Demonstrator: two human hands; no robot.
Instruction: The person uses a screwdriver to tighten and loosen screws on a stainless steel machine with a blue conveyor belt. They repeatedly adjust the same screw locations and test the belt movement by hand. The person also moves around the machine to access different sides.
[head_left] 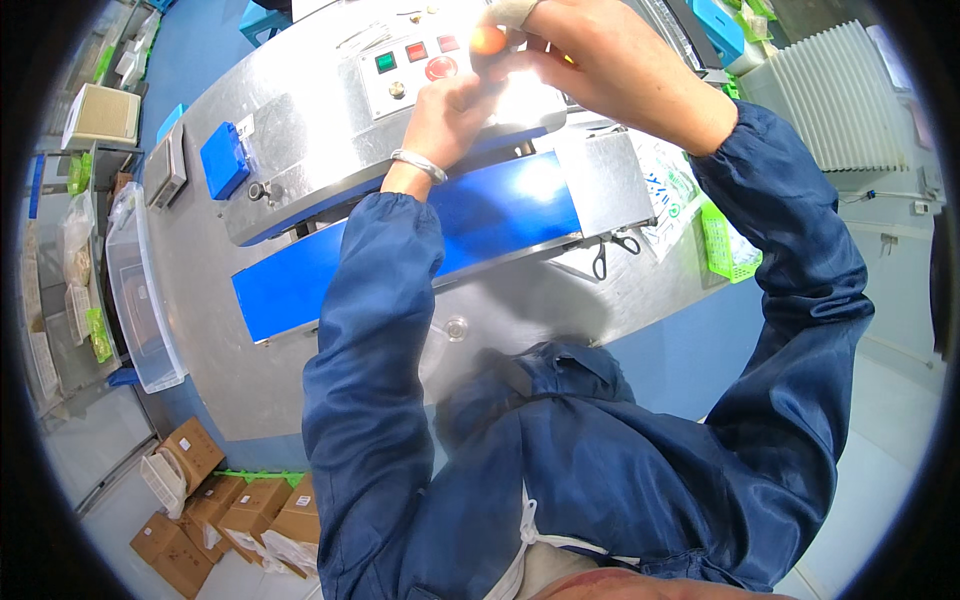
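My steel counter (240, 370) takes up most of the view, and the machine (310, 150) stands along its far side. The blue belt (505, 205) runs in front, nearer the counter's near edge. A clear bin (145, 300) sits by the left edge, a green basket (718, 245) by the right edge, and a blue box (225, 160) at the machine's left end. My right hand (600, 60) and left hand (447, 115) are close together beside the buttons, toward the far edge, fingers curled inward; I can't tell which of them is pinching. Scissors (606, 246) lie by the belt's right end. Smallest is the orange piece (488, 40), up between my hands. I'd guess it's light and smooth, perhaps a bit slippery, best taken by its sides with the fingertips. Glare and my fingers hide most of it, its material is unclear, and the top of the view cuts off my right knuckles.
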